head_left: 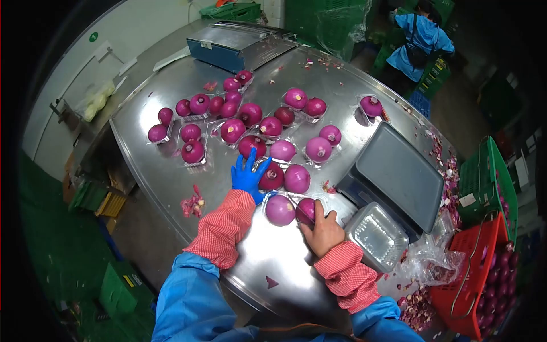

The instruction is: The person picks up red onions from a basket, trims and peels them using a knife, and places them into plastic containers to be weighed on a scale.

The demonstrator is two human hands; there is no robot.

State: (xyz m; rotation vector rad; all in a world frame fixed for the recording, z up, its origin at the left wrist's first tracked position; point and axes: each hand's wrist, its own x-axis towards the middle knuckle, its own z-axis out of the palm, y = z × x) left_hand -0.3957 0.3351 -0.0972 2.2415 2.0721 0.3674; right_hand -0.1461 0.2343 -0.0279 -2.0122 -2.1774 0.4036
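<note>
Here's the small round purple onion, in a clear plastic tray beside a paler round onion, my bare right hand curled over it. My blue-gloved left hand fans wide, near a dark-purple round onion. Rightward on the shiny metal bench: empty clear plastic trays, a grey flat-topped rectangular device.

no text legible; round green sign on wall, unreadable
</note>
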